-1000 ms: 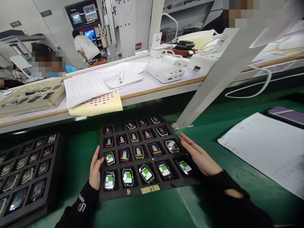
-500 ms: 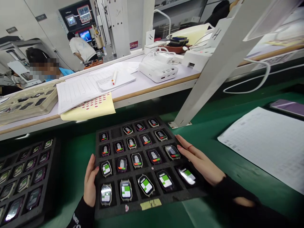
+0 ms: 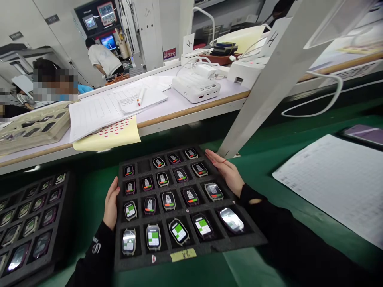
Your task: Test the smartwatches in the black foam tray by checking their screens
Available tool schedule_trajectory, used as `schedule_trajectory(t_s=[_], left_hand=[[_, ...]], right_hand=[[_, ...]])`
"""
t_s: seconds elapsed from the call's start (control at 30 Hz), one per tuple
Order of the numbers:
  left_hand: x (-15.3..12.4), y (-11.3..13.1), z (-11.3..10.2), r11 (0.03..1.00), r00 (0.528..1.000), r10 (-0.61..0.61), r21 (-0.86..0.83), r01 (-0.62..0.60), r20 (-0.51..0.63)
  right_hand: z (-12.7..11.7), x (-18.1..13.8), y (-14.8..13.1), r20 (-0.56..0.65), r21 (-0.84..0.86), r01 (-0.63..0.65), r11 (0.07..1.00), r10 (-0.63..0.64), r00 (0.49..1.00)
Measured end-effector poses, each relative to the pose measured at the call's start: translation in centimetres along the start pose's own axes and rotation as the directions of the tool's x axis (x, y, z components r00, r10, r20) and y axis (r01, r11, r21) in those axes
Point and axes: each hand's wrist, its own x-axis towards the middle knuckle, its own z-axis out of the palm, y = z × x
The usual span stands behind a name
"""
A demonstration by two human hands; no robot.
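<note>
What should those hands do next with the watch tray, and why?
Probably hold the tray level and move it slowly. The left hand and right hand are on its two sides, and the watches sit uncovered in open slots, so tipping it might slide them out.

The left hand [image 3: 111, 209] and right hand [image 3: 225, 173] hold a black foam tray [image 3: 143, 261] between them, fingers against its left and upper right edges. Rows of smartwatches [image 3: 178, 232] sit in its slots, with green or striped screens. A second tray [image 3: 64, 207] of watches lies just left of it on a green mat [image 3: 248, 267]. A printed sheet [image 3: 332, 183] lies to the right, and papers [image 3: 92, 115] rest on the table [image 3: 191, 113] beyond.
</note>
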Motion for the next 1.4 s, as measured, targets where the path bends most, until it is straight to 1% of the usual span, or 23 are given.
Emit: schedule_trajectory(t_s=[0.1,0.4,0.7,1.0,1.13,1.33,1.4], left_hand=[[0.0,0.1,0.1,1.000,1.000,-0.003,-0.007,0.003,0.007],[0.5,-0.6,-1.1,1.000,0.997,0.020,-0.024,-0.019,0.076],[0.6,-0.3,-1.5,0.996,0.989,-0.022,-0.086,0.035,0.147],[1.1,-0.6,-1.8,0.996,0.988,-0.014,-0.084,0.027,0.153],[1.0,-0.5,-1.7,0.996,0.989,-0.022,-0.081,0.034,0.144],[0.9,-0.3,-1.6,0.995,0.991,-0.041,-0.085,0.052,0.126],[0.9,-0.2,-1.6,0.995,0.992,-0.044,-0.084,0.055,0.122]], right_hand=[[-0.1,-0.2,0.0,-0.007,0.022,-0.019,1.000,0.019,1.000],[-0.2,-0.7,-0.4,-0.010,0.057,-0.050,0.997,0.051,0.999],[-0.6,-0.6,-0.2,0.007,0.049,-0.068,0.996,0.067,0.998],[-0.9,-0.6,-0.2,0.036,0.009,-0.075,0.997,0.075,0.997],[-1.2,-0.7,-0.4,0.095,-0.021,-0.080,0.997,0.082,0.992],[-1.7,-1.1,-0.7,0.198,-0.078,-0.113,0.990,0.127,0.972],[-2.1,-1.2,-1.0,0.274,-0.151,-0.106,0.983,0.145,0.951]])
